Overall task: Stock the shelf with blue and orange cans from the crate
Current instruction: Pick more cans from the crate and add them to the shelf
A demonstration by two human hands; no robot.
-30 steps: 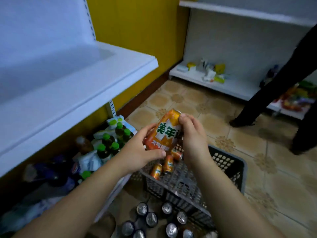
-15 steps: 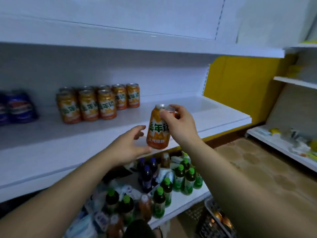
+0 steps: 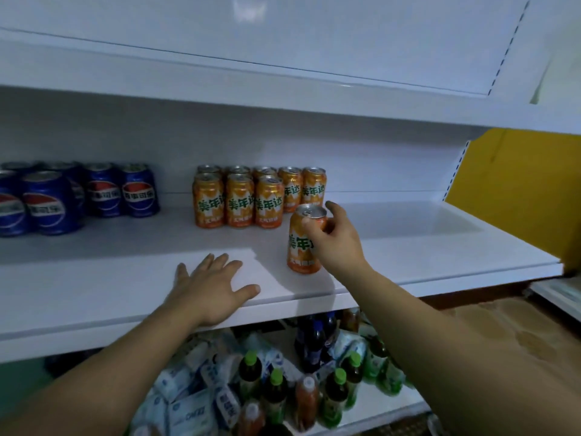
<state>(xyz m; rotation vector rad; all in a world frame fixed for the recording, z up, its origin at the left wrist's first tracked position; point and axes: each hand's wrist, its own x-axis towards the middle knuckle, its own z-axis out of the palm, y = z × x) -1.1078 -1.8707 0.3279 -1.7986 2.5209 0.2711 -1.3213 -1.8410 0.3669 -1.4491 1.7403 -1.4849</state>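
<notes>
Head-camera view, looking down at a white shelf (image 3: pixel 408 256) in a shop. Right hand (image 3: pixel 338 243) wrapped around the upper part of an orange can (image 3: pixel 298 247), fingers (image 3: pixel 334 209) curled over the rim and thumb on the near side, closed on it firmly. Can upright, base at or just above the shelf surface near the front edge; contact not clear from this angle. A second ago, held in both hands low over the crate on the floor; half a second ago, carried up in front of the shelf edge, still in the air. Now brought in over the shelf board itself, so the carry looks finished and only the set-down and release remain.

Left hand (image 3: pixel 213 287) empty, now off the can and lying flat on the shelf front with fingers spread, likely as a brace.

Behind the held can, a block of orange cans (image 3: pixel 239 201) standing in rows, with a free spot in the front row at its right end, just beyond the can in hand. Probable destination: that gap. Further left, well apart, a group of blue cans (image 3: pixel 103 193).

Crate now out of view. Lower shelf (image 3: pixel 377 413) below crowded with green-capped bottles (image 3: pixel 273 391) and white packets (image 3: pixel 188 401).
</notes>
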